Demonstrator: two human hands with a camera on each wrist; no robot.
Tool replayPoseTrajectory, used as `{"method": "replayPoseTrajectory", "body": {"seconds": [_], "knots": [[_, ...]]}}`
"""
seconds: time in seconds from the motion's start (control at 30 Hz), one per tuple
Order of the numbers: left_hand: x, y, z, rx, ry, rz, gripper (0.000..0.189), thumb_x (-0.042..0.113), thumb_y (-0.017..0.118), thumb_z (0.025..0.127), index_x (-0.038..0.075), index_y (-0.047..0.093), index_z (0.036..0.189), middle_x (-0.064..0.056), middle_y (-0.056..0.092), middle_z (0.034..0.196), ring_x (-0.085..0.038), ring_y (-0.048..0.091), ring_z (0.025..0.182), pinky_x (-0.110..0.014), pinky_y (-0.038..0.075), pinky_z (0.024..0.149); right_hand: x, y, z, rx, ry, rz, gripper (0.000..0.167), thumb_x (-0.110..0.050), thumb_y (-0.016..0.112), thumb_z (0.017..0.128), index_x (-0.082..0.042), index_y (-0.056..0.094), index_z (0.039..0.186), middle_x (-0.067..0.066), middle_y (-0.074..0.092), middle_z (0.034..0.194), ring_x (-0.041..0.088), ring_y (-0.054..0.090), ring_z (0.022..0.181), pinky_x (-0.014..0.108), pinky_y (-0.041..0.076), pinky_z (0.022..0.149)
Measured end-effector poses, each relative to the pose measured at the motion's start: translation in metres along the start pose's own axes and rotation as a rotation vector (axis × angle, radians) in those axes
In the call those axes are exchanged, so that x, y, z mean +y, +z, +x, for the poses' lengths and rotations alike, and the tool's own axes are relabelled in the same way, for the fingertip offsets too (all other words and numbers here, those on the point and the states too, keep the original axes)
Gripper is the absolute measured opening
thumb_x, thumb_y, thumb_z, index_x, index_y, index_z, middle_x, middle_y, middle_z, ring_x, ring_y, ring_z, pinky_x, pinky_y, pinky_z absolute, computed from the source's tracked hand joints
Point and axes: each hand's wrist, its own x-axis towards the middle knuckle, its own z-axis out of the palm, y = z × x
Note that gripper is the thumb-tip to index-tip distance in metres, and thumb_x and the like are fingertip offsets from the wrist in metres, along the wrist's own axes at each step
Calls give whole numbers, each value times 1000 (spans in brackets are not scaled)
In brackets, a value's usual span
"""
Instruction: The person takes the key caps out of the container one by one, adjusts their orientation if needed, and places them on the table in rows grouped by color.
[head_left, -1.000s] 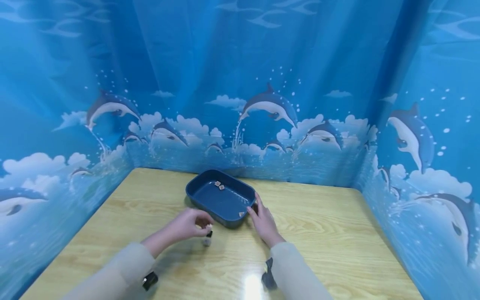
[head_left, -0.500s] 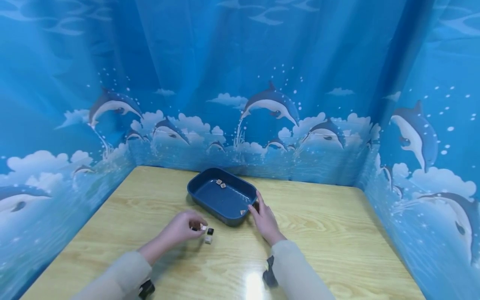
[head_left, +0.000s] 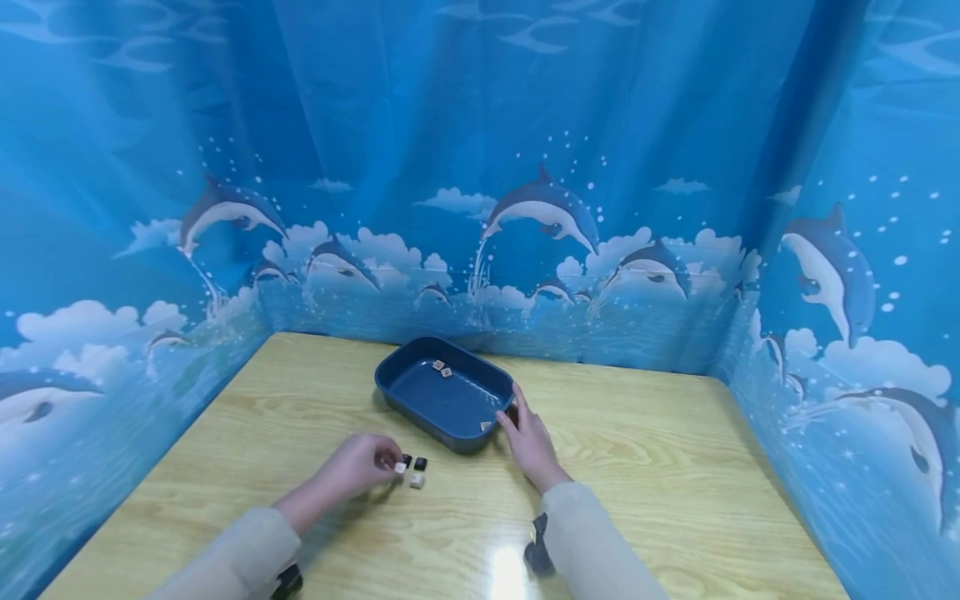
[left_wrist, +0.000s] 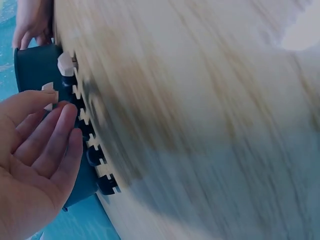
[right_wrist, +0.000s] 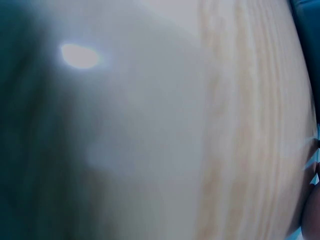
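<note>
My left hand (head_left: 362, 463) is low over the table, pinching a small white block (head_left: 401, 468) between thumb and fingertips. In the left wrist view, this white piece (left_wrist: 48, 88) shows by the thumb tip. Close beside the fingertips are a black block (head_left: 421, 463), a second black block (head_left: 407, 459) and a white block (head_left: 417, 481). A dark blue tray (head_left: 420, 423) stands just beyond them. My right hand (head_left: 531, 446) rests against its right end, thumb and index finger spread along the rim. In the right wrist view that hand is mostly hidden.
Inside the tray, two small pale pieces (head_left: 442, 369) lie near the far left corner and another pale piece (head_left: 485, 426) near the right end. The wooden table (head_left: 637, 467) is enclosed by a blue dolphin-print curtain (head_left: 480, 125) at the back and sides.
My left hand has moved slightly left, carrying the white block down beside the others, and a second black block shows next to it. The right hand stays on the tray.
</note>
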Motion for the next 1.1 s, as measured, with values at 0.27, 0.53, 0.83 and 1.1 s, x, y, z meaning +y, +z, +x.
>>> {"method": "replayPoseTrajectory", "body": {"seconds": [0.27, 0.53, 0.83, 1.1], "knots": [[-3, 4, 1, -64, 22, 191, 21, 7, 83, 70, 17, 73, 85, 12, 60, 73, -7, 54, 68, -30, 49, 66, 0, 0, 1, 4, 4, -1, 66, -43, 46, 102, -28, 13, 157, 16, 37, 151, 44, 29, 138, 61, 16, 112], [-3, 8, 3, -30, -8, 292, 20, 12, 86, 68, 19, 74, 83, 13, 59, 71, -6, 50, 64, -29, 46, 61, -1, 0, 0, 2, 10, -4, 66, -43, 46, 102, -26, 14, 157, 16, 37, 151, 45, 29, 137, 63, 20, 109], [0, 8, 7, -64, -68, 294, 21, 12, 86, 69, 20, 74, 85, 13, 56, 69, -7, 49, 63, -29, 45, 61, -1, 0, 0, -3, 10, 7, 66, -44, 46, 102, -28, 13, 157, 15, 37, 152, 42, 32, 137, 61, 23, 109], [-2, 9, 8, -74, -58, 301, 22, 10, 86, 69, 19, 74, 85, 12, 58, 70, -8, 49, 63, -30, 46, 62, -1, 0, 1, -6, 25, 11, 66, -45, 45, 102, -28, 12, 157, 13, 35, 153, 42, 30, 138, 62, 20, 110]]}}
